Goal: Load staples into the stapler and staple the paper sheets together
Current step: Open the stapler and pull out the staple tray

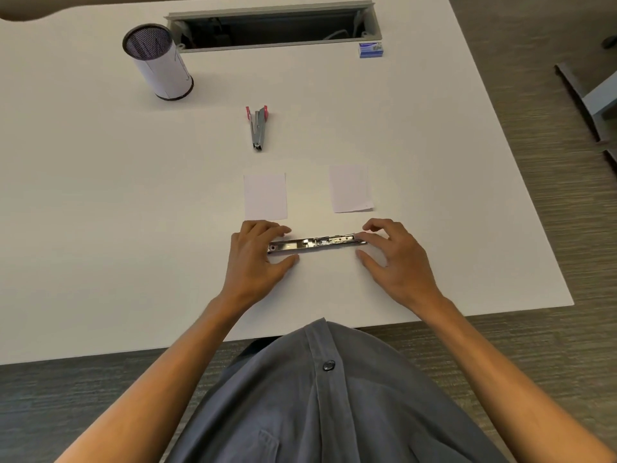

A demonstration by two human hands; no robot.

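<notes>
A long silver stapler, opened flat with its staple channel showing, lies crosswise on the white table near the front edge. My left hand pinches its left end between fingers and thumb. My right hand touches its right end with the fingertips, thumb resting on the table below it. Two small white paper sheets lie just beyond: one above my left hand, the other above my right. A blue staple box sits far back right.
A small red and grey stapler lies mid-table. A mesh pen cup wrapped in paper stands at the back left. An open cable tray slot runs along the back. The table's right edge drops to carpet; a chair base stands there.
</notes>
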